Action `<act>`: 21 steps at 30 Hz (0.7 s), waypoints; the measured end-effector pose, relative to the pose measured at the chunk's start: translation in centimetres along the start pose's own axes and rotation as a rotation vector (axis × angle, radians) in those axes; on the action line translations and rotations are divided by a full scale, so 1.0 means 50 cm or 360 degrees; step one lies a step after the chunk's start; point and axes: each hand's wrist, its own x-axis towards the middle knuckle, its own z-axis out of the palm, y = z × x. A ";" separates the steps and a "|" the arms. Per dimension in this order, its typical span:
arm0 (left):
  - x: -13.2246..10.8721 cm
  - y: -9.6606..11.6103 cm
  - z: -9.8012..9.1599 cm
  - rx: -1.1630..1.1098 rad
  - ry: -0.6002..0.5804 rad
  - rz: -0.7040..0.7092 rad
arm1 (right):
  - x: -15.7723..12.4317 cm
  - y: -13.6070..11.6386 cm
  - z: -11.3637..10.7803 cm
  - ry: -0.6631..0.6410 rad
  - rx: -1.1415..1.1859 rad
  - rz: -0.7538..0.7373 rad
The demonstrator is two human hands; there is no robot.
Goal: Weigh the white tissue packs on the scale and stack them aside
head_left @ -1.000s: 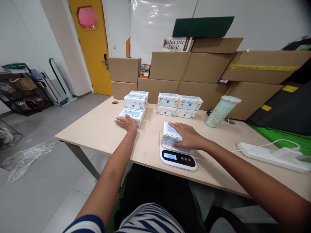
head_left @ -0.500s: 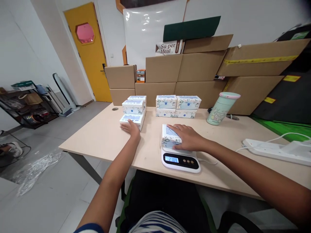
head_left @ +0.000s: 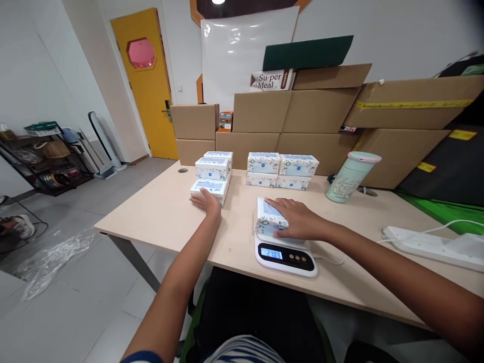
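Likely light and soft, best side-gripped, the near pack (head_left: 267, 224) is clasped by the curled right hand (head_left: 302, 219), the left hand (head_left: 209, 202) spread against a farther pack (head_left: 217, 186).

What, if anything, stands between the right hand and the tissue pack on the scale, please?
Nothing visible does: the right hand is directly on the tissue pack, gripping it from the right, and the pack sits on the scale.

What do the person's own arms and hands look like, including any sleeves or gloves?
The left hand and right hand are ungloved, and no watch or bracelet shows. A navy-blue fabric sleeve edge shows high on the left arm; no sleeve shows on the right arm. The fabric shirt is navy-and-white striped.
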 end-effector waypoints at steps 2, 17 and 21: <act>0.000 0.018 -0.013 -0.0081 -0.0036 -0.0172 | 0.003 0.000 -0.004 -0.0043 -0.0013 -0.0012; -0.010 0.032 -0.025 -0.0012 -0.0133 -0.0056 | -0.006 0.000 0.005 0.0031 -0.0075 -0.0056; -0.016 0.037 -0.030 0.0012 -0.0168 -0.0049 | -0.009 -0.005 0.000 0.0024 -0.0059 -0.0015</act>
